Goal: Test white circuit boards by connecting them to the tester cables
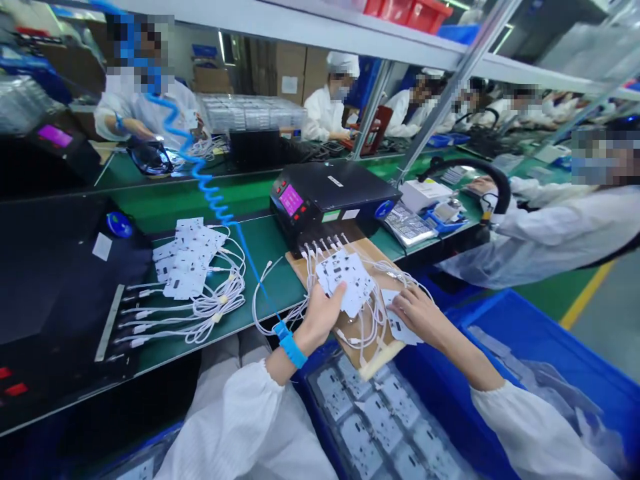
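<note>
My left hand (pixel 323 312) is closed on a stack of white circuit boards (pixel 347 280), thumb on top, above a brown board (pixel 367 243). A blue strap circles that wrist, with a coiled blue cord running up from it. Fingers curled, my right hand (pixel 417 312) grips another white circuit board (pixel 400 328) at the brown board's right edge. White cables (pixel 373 320) lie beneath and between my hands. Several of them plug into the front of a black test box (pixel 335 193) with a lit purple screen.
On the left, more white circuit boards (pixel 187 257) and bundled cables (pixel 220 300) lie beside another black box (pixel 60 280). A blue crate (pixel 320 400) below holds boards in trays. Another blue bin (pixel 520 313) stands at right. Co-workers sit across and to the right.
</note>
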### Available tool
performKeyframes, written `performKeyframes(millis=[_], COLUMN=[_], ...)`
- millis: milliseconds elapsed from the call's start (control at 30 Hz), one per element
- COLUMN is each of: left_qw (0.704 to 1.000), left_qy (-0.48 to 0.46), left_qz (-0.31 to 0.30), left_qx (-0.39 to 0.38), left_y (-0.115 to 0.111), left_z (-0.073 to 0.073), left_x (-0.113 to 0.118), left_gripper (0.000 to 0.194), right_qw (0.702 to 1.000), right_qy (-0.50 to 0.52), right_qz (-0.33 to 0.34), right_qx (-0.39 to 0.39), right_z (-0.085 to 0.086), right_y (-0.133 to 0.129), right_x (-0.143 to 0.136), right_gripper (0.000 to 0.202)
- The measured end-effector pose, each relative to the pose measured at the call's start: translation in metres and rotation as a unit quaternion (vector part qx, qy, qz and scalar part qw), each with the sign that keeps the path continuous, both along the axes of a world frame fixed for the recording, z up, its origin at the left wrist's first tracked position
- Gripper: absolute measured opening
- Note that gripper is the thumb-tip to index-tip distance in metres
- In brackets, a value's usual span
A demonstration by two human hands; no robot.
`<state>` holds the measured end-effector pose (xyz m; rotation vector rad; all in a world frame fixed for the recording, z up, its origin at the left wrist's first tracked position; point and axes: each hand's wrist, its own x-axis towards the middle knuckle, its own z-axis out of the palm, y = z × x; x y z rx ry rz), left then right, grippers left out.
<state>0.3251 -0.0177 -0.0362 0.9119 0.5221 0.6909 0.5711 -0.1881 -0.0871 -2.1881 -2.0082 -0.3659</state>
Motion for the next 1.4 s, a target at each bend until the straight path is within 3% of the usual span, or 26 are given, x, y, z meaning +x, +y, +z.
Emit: performKeyframes(millis=[100,200,333,567,767,967,1300,1400], left_qw=[1.000,0.999,0.998,0.998,0.997,0.995,0.994,0.996], left_qy=[0.016,0.036,0.049,0.043,0.023,0.018,0.018,0.018], left_qz=[-0.004,-0.013,-0.015,-0.031,-0.054,-0.058,-0.060,-0.057], left_qx=[0.007,0.020,0.033,0.044,0.055,0.075,0.088,0.067], left_y=[-0.003,-0.004,-0.007,-0.013,-0.009,-0.006,-0.006,-0.006], left_z=[-0.007,-0.013,-0.016,-0.021,-0.022,-0.028,-0.034,-0.032], left_x=[0.003,0.003,-0.001,-0.009,-0.013,-0.014,-0.012,-0.014], left_gripper=[0.039,0.037,0.037,0.040,0.036,0.047,0.042,0.041], right_qw=[1.000,0.996,0.983,0.952,0.947,0.947,0.936,0.961], right_qy=[0.022,0.087,0.169,0.288,0.287,0.274,0.337,0.268], right_qz=[0.009,-0.032,-0.063,-0.091,-0.090,-0.061,-0.001,0.011], right_qx=[-0.019,-0.005,0.018,-0.055,-0.112,-0.154,-0.104,-0.061], right_z=[0.017,0.045,0.062,0.054,0.051,0.055,0.052,0.050], right_y=[0.004,0.015,0.042,0.072,0.076,0.080,0.074,0.063], right_x=[0.004,0.000,-0.028,-0.079,-0.083,-0.084,-0.076,-0.075], right_gripper=[0.043,0.039,0.037,0.038,0.036,0.038,0.042,0.042])
